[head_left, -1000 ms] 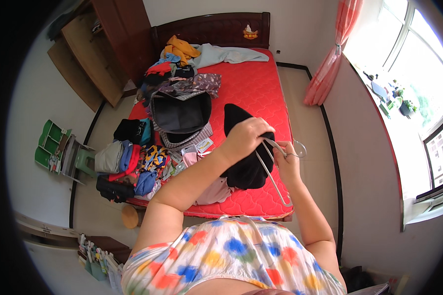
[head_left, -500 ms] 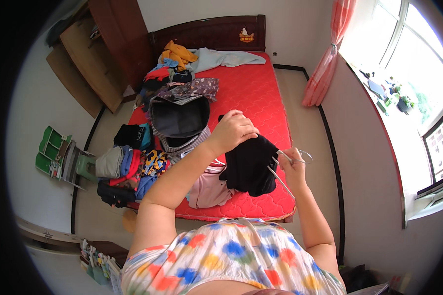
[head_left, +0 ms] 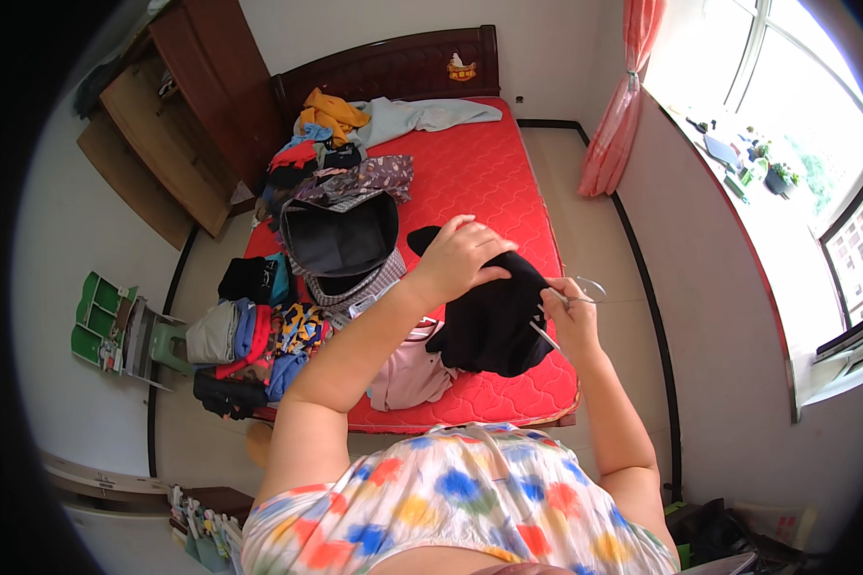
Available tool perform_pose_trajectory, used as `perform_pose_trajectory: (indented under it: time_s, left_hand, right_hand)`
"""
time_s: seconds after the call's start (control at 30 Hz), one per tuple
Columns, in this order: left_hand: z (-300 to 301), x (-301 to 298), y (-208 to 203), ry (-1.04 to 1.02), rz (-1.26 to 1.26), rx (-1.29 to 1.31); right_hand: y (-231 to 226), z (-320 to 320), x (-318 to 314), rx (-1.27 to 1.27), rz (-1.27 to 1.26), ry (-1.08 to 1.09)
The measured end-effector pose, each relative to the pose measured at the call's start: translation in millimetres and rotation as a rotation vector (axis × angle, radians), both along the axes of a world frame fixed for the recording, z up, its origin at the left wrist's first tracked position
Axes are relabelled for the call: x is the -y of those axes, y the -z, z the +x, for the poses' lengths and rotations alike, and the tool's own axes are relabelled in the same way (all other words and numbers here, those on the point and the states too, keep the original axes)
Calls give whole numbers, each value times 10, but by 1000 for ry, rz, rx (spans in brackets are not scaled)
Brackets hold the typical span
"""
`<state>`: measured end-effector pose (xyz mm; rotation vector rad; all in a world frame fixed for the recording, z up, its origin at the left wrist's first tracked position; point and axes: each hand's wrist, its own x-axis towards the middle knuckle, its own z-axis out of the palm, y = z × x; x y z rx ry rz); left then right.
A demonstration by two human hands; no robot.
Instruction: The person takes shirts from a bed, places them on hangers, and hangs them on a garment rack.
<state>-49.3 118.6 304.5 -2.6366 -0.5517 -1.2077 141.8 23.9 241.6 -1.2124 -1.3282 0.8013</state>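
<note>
Over the near part of the bed, my left hand [head_left: 462, 259] grips the upper edge of a black garment [head_left: 494, 331], its thumb and fingers bent round the cloth. My right hand [head_left: 573, 311] is closed on a thin, light-coloured clothes hanger [head_left: 593, 291], just under its hook. One arm of the hanger shows below that hand, while the rest goes behind or into the black cloth. The garment hangs bunched between both hands, so its kind is hard to make out. Beneath it a folded pink garment [head_left: 408, 376] lies on the red mattress [head_left: 470, 172].
An open fabric storage bag [head_left: 340, 235] with a dark lining stands on the bed's left side. Folded clothes [head_left: 249, 335] are stacked near it, and loose clothes [head_left: 331, 120] are heaped toward the headboard [head_left: 393, 62]. A green stool [head_left: 170, 345] stands left; a windowsill [head_left: 710, 163] runs along the right.
My left hand has shifted slightly right and down, its fingers more spread over the cloth. The black garment is more bunched and covers more of the hanger. The view has turned a little.
</note>
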Motion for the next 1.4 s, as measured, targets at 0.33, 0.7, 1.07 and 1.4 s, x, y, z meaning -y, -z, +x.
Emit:
perform_pose_trajectory:
  time_s: [0.33,0.7,1.07,1.4]
  left_hand:
    - [-56,2,141,-65,-203,-123]
    - [-495,-125,14,-331,-350,293]
    - [-535,45,-178,-284,-572,447]
    - [-647,149,-178,-204,-582,514]
  right_hand:
    - [-168,-23,-150,298,242,239]
    - [460,-51,-37,504,406,185]
    - [529,-433,-365,589,235,184]
    - [443,-261,-424,532,431,-24]
